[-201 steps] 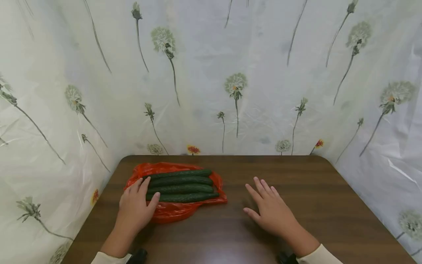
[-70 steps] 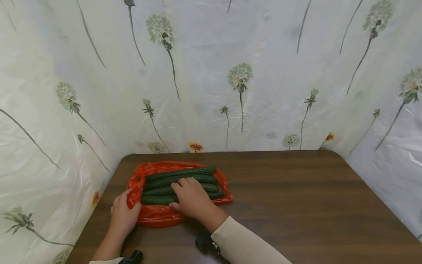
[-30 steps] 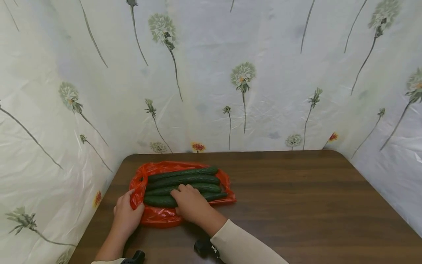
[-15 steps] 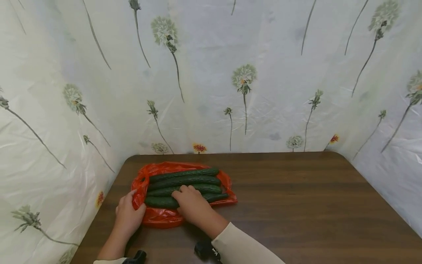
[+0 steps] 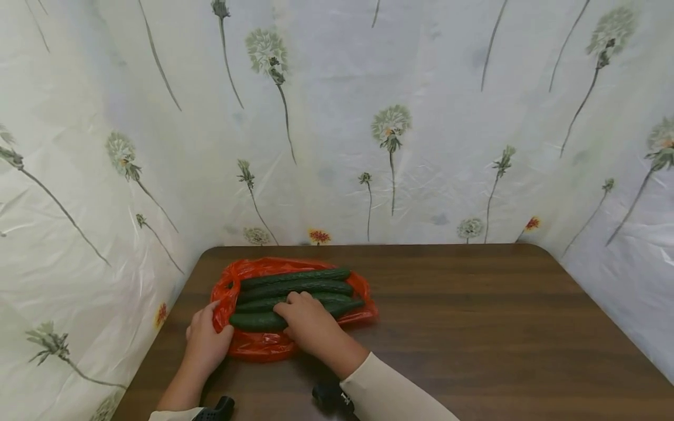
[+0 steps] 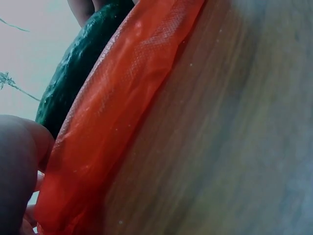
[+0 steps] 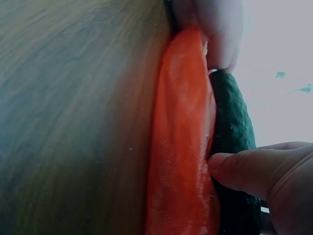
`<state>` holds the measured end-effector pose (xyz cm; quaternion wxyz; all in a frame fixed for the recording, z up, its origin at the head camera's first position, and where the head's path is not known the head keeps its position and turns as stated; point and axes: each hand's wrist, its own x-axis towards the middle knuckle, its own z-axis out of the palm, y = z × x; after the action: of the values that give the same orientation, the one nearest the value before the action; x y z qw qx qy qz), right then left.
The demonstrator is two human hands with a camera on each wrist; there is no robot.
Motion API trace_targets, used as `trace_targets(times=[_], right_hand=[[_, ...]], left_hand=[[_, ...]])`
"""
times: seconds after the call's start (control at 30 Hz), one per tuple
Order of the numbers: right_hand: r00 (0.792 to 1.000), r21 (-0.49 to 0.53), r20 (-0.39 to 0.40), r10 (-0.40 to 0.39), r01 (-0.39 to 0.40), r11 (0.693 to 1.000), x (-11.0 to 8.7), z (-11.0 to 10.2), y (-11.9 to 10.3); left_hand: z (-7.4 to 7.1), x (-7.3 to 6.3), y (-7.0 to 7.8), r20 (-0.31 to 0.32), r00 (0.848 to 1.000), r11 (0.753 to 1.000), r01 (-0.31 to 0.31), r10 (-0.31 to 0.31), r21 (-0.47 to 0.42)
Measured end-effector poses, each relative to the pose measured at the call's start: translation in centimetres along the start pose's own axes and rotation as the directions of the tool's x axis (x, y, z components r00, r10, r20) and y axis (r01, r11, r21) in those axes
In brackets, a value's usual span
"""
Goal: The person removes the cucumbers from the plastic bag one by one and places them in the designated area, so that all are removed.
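Several dark green cucumbers lie side by side on a spread red plastic bag at the table's left. My right hand grips the nearest cucumber around its middle, thumb on the near side and fingers curled over the top; its right end slants up a little. In the right wrist view the thumb presses on the cucumber's side beside the bag's edge. My left hand holds the bag's left end, with the thumb at the cucumber's left tip. The middle of that cucumber is hidden by my right hand.
The brown wooden table stretches away to the right of the bag. A pale curtain with dandelion prints hangs behind the table and along both sides. Black wrist cameras sit at both cuffs, the right one low over the table.
My right hand has come from the table's right onto the nearest cucumber, and my left hand has shifted to the bag's left end. Just now that cucumber's right end has risen slightly.
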<state>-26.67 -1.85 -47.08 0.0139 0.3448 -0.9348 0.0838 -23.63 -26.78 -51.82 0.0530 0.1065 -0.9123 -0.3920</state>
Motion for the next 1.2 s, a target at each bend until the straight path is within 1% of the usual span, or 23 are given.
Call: trace_targets(times=[0.2, 0.4, 0.5, 0.6, 0.8, 0.97, 1.2], right_hand=[[0.999, 0.014, -0.036, 0.016, -0.016, 1.000, -0.5, -0.8, 0.2], [0.997, -0.032, -0.073, 0.024, -0.026, 0.999, -1.0, -1.4, 0.8], [0.997, -0.041, -0.075, 0.030, -0.033, 0.999, -1.1, -1.6, 1.1], [0.997, -0.040, -0.067, 0.034, -0.036, 0.999, -1.2, -1.5, 1.6], [0.996, 0.000, -0.062, 0.060, -0.060, 0.998, -1.7, -0.7, 3.0], [0.994, 0.004, -0.086, 0.065, -0.065, 0.998, -2.3, -0.5, 4.0], [0.990, -0.003, -0.118, 0.075, -0.076, 0.997, -3.1, -1.0, 5.2]], left_hand=[[-0.1, -0.1, -0.1, 0.005, 1.000, 1.000, -0.003, 0.003, -0.002], [-0.1, -0.1, 0.0, -0.007, 1.000, 1.000, -0.023, 0.023, -0.004], [0.0, 0.0, 0.0, -0.014, 0.999, 0.999, -0.033, 0.033, -0.004], [0.0, -0.1, 0.0, -0.018, 0.999, 0.999, -0.032, 0.032, -0.002], [0.2, -0.2, -0.2, 0.004, 1.000, 1.000, -0.013, 0.013, 0.001], [0.3, -0.3, -0.2, 0.007, 1.000, 1.000, -0.015, 0.015, 0.004], [0.1, -0.2, -0.2, 0.010, 1.000, 1.000, -0.025, 0.025, 0.012]])
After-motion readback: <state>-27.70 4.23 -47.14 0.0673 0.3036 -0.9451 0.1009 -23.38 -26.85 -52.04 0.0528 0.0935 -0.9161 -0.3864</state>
